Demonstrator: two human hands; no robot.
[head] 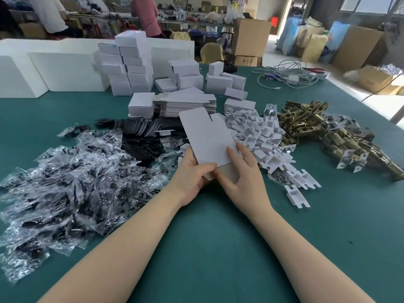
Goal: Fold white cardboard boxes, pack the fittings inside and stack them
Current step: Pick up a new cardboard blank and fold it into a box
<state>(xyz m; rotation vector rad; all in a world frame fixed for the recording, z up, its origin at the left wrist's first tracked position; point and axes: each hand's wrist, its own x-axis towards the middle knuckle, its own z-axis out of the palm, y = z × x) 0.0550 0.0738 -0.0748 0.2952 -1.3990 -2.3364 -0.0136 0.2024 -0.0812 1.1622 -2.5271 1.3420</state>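
One flat box blank [204, 136] is in hand at the middle of the view, tilted up off the green table [207, 237], white face toward the camera, its near end just beginning to open so a strip of grey inner card shows. It is not yet folded, so this box is at its first step, with forming, filling and stacking all left. Progress overall looks partial: at 11 o'clock a stack of closed white boxes [129, 68] stands several tiers high, with more loose ones at 12 o'clock, while a thick pile of unfolded blanks [185, 104] just behind the held one suggests much is left. The left hand [192, 176] grips the blank's near left corner, thumb curled over the white face and fingers behind. The right hand [242, 171] holds the near right end, its thumb pressed on the grey inner card and the forefinger laid straight along the white face. Fittings lie all around: bagged black parts [65, 176] at 9 o'clock, white plastic pieces [262, 136] at 2 o'clock, and brass-coloured hinges [323, 132] farther out at 2 to 3 o'clock.
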